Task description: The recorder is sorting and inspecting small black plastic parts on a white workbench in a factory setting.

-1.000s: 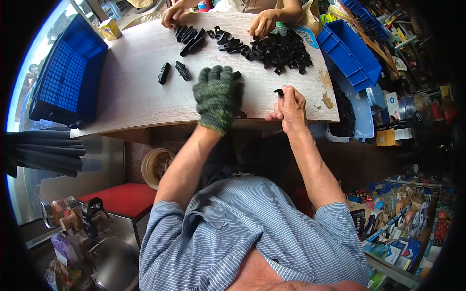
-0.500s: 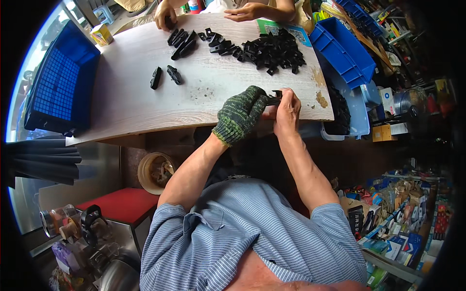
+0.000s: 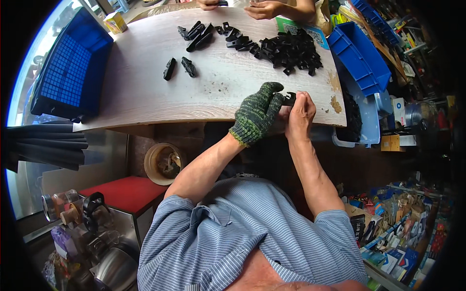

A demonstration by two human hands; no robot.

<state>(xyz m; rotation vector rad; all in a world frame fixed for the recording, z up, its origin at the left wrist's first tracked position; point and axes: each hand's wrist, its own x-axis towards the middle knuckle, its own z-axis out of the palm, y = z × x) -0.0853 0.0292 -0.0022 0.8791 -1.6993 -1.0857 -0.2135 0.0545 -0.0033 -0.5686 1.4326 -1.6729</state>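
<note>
My left hand (image 3: 257, 115), in a dark green and black knit glove, is closed at the near edge of the table. Its fingers meet a small black plastic piece (image 3: 290, 99) with notched ends. My bare right hand (image 3: 301, 114) pinches the same piece from the right, thumb on top. The fingers hide part of it. Beyond my hands lies a heap of similar black pieces (image 3: 291, 51). Two longer black pieces, one of them a narrow one (image 3: 169, 69) and the other a knobbly one (image 3: 189, 67), lie apart on the left, with several more (image 3: 200, 37) behind them.
Across the white table (image 3: 145, 92), a co-worker's hands (image 3: 264, 9) are at the far edge. A blue crate (image 3: 65, 72) stands left, another blue bin (image 3: 359, 58) right. Below that sits a light-blue tub (image 3: 369, 121) of black parts. A bucket (image 3: 151, 165) stands under the table.
The whole view has shifted, so the table sits further right in the picture. The co-worker's hand at the far left has left the long black pieces. My hands still grip the small piece.
</note>
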